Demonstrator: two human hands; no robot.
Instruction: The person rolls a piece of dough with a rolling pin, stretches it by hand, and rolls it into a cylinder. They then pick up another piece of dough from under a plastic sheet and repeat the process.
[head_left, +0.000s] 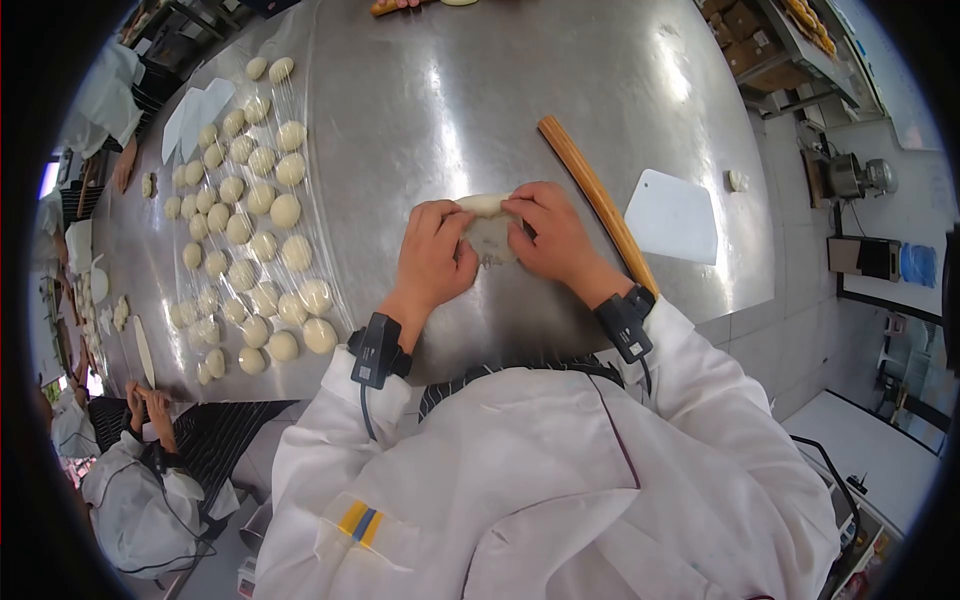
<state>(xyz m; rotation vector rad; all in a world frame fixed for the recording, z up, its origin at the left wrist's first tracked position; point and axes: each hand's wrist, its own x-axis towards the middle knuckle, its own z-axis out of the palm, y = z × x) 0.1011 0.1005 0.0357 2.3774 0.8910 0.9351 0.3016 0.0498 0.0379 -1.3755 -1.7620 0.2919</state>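
Note:
A pale strip of dough (pixel 484 205) lies crosswise on the steel table, held at both ends. My left hand (pixel 436 252) has its curled fingertips on the dough's left end, thumb pointing inward. At the right end, my right hand (pixel 548 232) grips the dough between bent fingers and thumb. Below the strip, between the hands, the table surface shows a thin smear. Just right of my right hand a wooden rolling pin (pixel 596 200) lies at a slant, and beside it rests a white scraper (pixel 672 217).
Many dough balls (pixel 285 210) sit under clear plastic on the left of the steel table (pixel 400 100). A small dough piece (pixel 737 181) lies far right. Co-workers in white (pixel 130 500) stand along the left edge. Another person's hand (pixel 405 4) touches a rolling pin at the top.

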